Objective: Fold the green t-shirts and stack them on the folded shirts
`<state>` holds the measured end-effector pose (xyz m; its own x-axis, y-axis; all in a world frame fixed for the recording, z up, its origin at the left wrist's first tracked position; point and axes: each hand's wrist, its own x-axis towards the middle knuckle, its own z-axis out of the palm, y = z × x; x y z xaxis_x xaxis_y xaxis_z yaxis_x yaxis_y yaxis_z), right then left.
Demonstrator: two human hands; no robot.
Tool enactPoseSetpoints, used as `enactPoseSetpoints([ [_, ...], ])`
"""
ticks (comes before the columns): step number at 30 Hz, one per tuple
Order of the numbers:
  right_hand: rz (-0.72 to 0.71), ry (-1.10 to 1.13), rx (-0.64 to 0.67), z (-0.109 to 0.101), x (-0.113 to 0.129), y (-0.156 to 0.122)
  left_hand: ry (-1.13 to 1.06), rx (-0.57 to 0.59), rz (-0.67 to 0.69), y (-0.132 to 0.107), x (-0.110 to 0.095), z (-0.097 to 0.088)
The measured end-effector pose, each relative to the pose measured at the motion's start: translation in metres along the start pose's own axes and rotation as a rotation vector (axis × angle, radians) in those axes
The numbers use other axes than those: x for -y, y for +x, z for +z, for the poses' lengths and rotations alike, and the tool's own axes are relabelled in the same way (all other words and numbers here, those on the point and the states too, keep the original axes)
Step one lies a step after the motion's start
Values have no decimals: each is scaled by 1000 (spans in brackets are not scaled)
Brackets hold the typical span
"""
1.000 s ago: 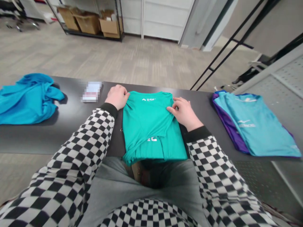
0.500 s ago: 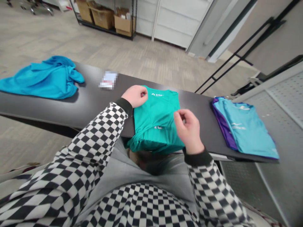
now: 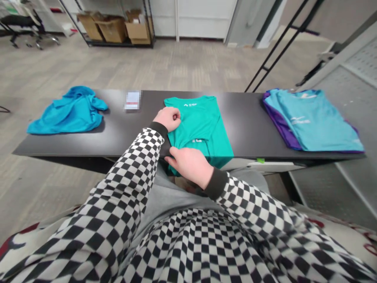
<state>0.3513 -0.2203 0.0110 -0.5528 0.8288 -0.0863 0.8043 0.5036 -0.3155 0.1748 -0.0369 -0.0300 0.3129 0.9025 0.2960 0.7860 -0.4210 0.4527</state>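
A green T-shirt (image 3: 203, 120) with a small white print near its collar lies on the dark table, its lower part hanging over the front edge. My left hand (image 3: 167, 118) is closed in a pinch on the shirt's left side, below the collar. Lower down, my right hand (image 3: 190, 163) reaches across the hanging part to the shirt's left edge. Its thumb and forefinger are parted there; the other fingers are partly hidden.
A crumpled blue garment (image 3: 69, 114) lies on the table (image 3: 123, 137) at left, near a small blurred card (image 3: 132, 101). Folded light-blue (image 3: 321, 122) and purple (image 3: 279, 125) shirts lie stacked at right. Beyond stand a shelf with cardboard boxes (image 3: 112, 29) and a black metal frame (image 3: 273, 51).
My right hand has left the shirt's right side and crossed to its lower left edge. My left hand keeps its pinch. The shirt's front lies flatter, and the view has levelled.
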Motion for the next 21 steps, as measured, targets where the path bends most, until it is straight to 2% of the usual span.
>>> enactPoseSetpoints([
  [4, 46, 92, -51, 6, 4, 2, -14, 7, -7, 0, 3, 1],
  [7, 20, 241, -168, 15, 1, -5, -16, 4, -7, 1, 3, 1],
  [10, -25, 573, -322, 34, -3, -17, -12, 2, -11, 1, 1, 0],
  [13, 71, 1054, -451, 59, -6, -29, -6, 9, -25, 1, -1, -1],
  [15, 192, 1361, -459, 73, -9, -35, -4, 11, -28, 0, -2, -2],
  [17, 270, 1567, -416, 81, -12, -40, -9, 10, -22, 0, -3, -2],
  [21, 320, 1656, -334, 97, -18, -48, -27, -9, 10, 0, -1, -1],
])
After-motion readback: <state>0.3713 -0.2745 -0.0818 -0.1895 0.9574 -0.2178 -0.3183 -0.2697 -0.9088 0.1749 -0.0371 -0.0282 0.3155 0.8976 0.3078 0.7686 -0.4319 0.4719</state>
